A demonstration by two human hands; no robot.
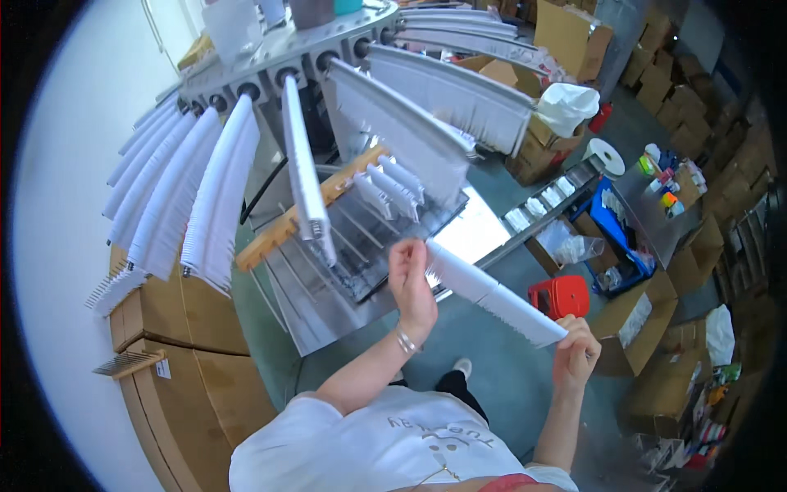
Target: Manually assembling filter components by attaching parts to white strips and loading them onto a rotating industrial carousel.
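Note:
A long white strip with a ragged lower edge [492, 293] stretches between my two hands in front of the machine. My left hand [412, 283] is closed in a pinch at its upper left end. Gripping the lower right end, my right hand [575, 354] has its fingers curled in. Just beyond my left hand lies a wooden bar with metal rods [270, 238], some of them carrying small bunched white pieces [393, 187]. Above it, similar white material hangs on the long arms [305, 164] that fan out from a round metal machine [279, 51].
Stacked cardboard boxes [197, 369] stand at the left, a rod-toothed wooden bar [129, 363] on them. To the right are a red stool [559, 297], a blue crate [627, 234], a narrow conveyor [545, 199] and open cartons [638, 328]. Machine arms [459, 86] reach out overhead.

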